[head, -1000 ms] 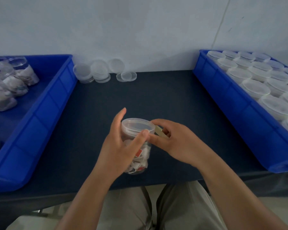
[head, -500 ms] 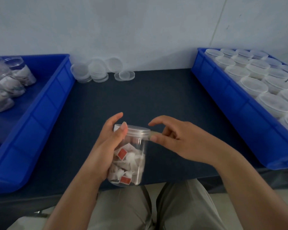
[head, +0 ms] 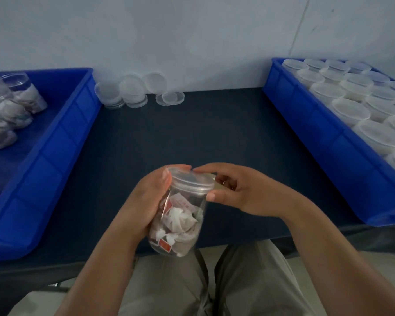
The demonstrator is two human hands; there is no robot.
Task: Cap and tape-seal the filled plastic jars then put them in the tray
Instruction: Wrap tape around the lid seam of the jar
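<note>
A clear plastic jar [head: 180,222] filled with white and red sachets hangs tilted over the table's near edge. My left hand [head: 144,201] is wrapped around its body. A clear cap [head: 189,181] sits on its mouth. My right hand [head: 242,192] pinches the cap's rim, thumb below and fingers on top, with a strip of pale tape [head: 217,182] showing between the fingers. The blue tray [head: 306,124] on the right holds several capped jars [head: 351,112]. The blue tray [head: 53,156] on the left holds several filled jars lying on their sides [head: 14,103].
Loose clear caps [head: 132,92] are stacked at the back of the dark table [head: 180,128], against the white wall. My knees in grey trousers [head: 214,281] are below the table's front edge.
The jar has tipped from upright to slanted and come nearer to me over the table edge. My right hand has closed back onto the cap's rim.
</note>
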